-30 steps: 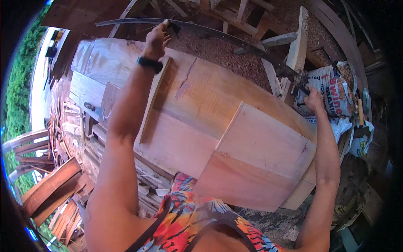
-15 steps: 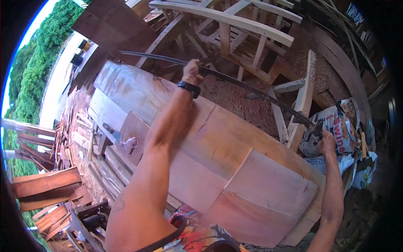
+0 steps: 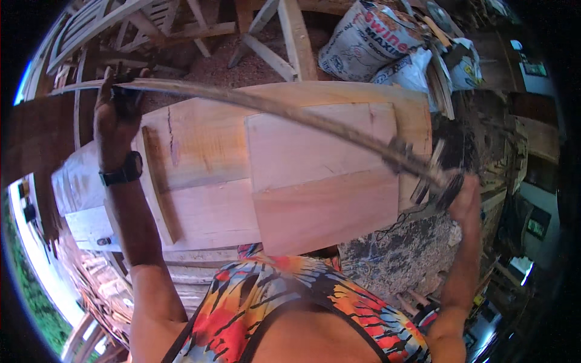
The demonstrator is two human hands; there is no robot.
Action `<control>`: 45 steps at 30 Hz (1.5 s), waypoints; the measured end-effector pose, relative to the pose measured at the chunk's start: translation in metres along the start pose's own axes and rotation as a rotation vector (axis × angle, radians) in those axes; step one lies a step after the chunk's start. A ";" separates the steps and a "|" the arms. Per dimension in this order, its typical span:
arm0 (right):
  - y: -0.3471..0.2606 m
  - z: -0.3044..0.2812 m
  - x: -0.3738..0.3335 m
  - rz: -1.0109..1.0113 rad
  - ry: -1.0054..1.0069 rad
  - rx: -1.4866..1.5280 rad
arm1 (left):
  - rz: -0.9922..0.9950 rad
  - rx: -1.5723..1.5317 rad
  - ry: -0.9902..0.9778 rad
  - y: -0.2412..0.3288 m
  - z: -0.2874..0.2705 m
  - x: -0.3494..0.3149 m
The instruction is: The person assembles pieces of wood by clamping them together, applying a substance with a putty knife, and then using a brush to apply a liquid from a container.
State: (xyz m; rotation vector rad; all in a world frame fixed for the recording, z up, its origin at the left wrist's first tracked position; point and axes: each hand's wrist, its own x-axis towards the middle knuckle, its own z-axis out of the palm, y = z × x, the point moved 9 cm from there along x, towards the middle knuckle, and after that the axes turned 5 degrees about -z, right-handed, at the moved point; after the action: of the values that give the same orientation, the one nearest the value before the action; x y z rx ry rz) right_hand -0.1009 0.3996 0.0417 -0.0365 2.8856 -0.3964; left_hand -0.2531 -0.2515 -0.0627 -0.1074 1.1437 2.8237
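A long, rusty bar clamp [image 3: 272, 106] slants across in front of me, above a wooden panel [image 3: 212, 142]. Its far left stretch is gripped by my left hand [image 3: 114, 124], where a dark block, seemingly the sliding jaw, sits at the fingers. My right hand [image 3: 465, 198] is closed around the clamp's other end, beside its dark head. Beneath the bar, two smooth square-cut boards [image 3: 324, 175] lie on the panel. A narrow wooden strip [image 3: 156, 187] rests across the panel near my left forearm.
Wooden trestle frames [image 3: 295, 39] stand beyond the panel. Filled sacks [image 3: 366, 45] sit at the far right. Scrap wood [image 3: 112, 284] is heaped at the lower left, and rough grey ground [image 3: 387, 266] shows below my right hand.
My view has turned to the right. Both hands still hold the bar clamp, now nearer and over the panel, with my left hand further toward the clamp's left end.
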 end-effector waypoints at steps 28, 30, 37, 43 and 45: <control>0.016 0.362 -0.403 0.581 0.165 0.821 | -0.469 1.133 -0.265 -0.354 0.174 0.055; 0.010 0.360 -0.398 0.601 0.277 1.019 | -0.549 1.122 -0.255 -0.360 0.174 0.053; 0.016 0.412 -0.413 0.167 0.175 0.145 | -0.316 0.835 -0.485 -0.388 0.159 0.077; 0.037 0.431 -0.399 0.502 0.051 0.578 | -0.330 1.176 -0.082 -0.386 0.143 0.057; 0.039 0.452 -0.406 0.464 0.092 0.334 | -0.151 1.336 -0.142 -0.392 0.157 0.057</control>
State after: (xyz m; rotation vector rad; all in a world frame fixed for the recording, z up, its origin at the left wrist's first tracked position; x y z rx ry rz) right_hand 0.3977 0.3408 -0.3032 0.7044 2.7499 -0.7877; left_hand -0.2704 0.1419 -0.2267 0.1032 2.4709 1.4075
